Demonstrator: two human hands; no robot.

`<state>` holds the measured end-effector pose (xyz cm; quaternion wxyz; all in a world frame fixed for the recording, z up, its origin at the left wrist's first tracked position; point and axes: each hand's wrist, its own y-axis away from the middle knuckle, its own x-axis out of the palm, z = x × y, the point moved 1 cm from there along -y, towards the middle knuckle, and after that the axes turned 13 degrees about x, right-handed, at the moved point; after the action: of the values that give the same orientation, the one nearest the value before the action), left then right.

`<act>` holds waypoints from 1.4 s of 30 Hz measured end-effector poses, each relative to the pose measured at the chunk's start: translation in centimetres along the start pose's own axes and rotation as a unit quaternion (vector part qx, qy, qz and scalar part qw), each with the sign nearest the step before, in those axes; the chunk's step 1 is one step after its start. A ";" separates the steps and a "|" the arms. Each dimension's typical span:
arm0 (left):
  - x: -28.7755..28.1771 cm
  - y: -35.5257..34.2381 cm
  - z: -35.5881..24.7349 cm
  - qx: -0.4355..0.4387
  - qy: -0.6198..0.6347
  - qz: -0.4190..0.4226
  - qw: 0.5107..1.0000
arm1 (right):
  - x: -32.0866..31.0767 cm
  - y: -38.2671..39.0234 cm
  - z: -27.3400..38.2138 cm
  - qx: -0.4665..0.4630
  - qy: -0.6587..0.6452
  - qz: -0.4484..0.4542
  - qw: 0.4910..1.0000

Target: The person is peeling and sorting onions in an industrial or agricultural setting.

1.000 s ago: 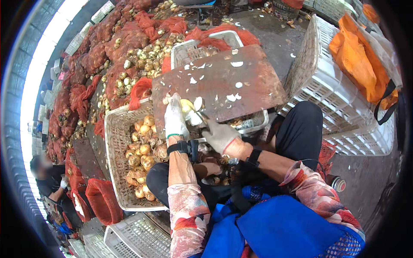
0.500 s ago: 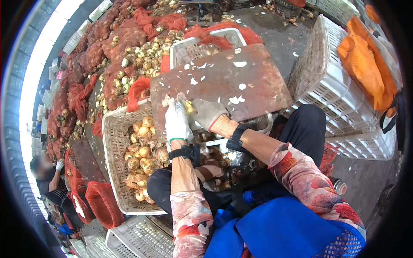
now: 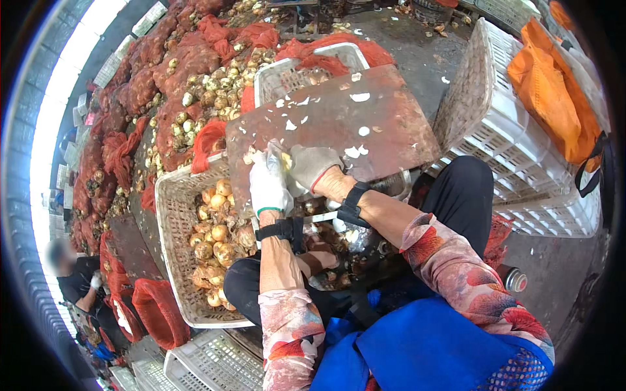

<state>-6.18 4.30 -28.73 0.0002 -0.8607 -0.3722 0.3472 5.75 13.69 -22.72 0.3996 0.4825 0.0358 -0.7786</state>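
My left hand (image 3: 268, 182), in a white glove with a green cuff, is closed around a yellowish onion (image 3: 287, 161) that is mostly hidden by the gloves. Pressed against the onion from the right is my right hand (image 3: 315, 167) in a grey glove, its fingers curled; whether it also grips a small tool cannot be made out. Both hands are over the near left part of a brown board (image 3: 398, 111) strewn with white peel scraps (image 3: 360, 97). Left of my knee, a white crate (image 3: 171, 228) contains several brown-skinned onions (image 3: 220, 232).
Behind the board stands another white crate (image 3: 261, 85) with red netting. Stacked white crates (image 3: 502, 130) with an orange bag (image 3: 551, 91) rise at the right. Red net sacks and loose onions (image 3: 218, 98) cover the far left floor. A person (image 3: 85, 287) sits at the left.
My hands stay together on the onion, with the right wrist turned slightly. The view has shifted a little. At the far left, the other person's hand and head have moved.
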 end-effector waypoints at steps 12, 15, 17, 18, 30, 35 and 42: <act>-1.1 2.1 -5.1 -0.134 0.236 -0.039 0.962 | -0.9 -5.6 -5.8 0.105 0.031 -0.039 0.993; -1.4 1.9 -1.3 -0.134 0.273 -0.004 0.952 | -1.9 -6.3 -8.7 0.085 -0.043 -0.141 0.985; -0.7 1.6 -3.8 -0.154 0.278 -0.011 0.948 | -2.7 -4.5 -8.1 0.066 -0.096 -0.169 0.979; -0.4 1.6 -4.8 -0.173 0.276 -0.020 0.945 | -3.3 -3.0 -6.9 0.063 -0.142 -0.046 0.987; -0.2 1.9 -3.1 0.029 0.188 0.014 0.982 | 1.0 -0.8 -3.2 0.049 -0.146 0.030 0.988; 0.9 1.3 -5.4 -0.163 0.367 -0.057 0.914 | 0.7 -1.4 -3.2 0.038 -0.092 0.016 0.995; 1.3 1.1 -6.5 -0.144 0.258 -0.034 0.955 | 0.9 -1.8 -3.7 0.066 -0.077 -0.002 0.995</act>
<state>-0.95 5.99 -24.92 -0.0160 -0.8988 -0.4346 0.0559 7.07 15.97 -26.01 0.3671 0.4460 -0.0454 -0.8150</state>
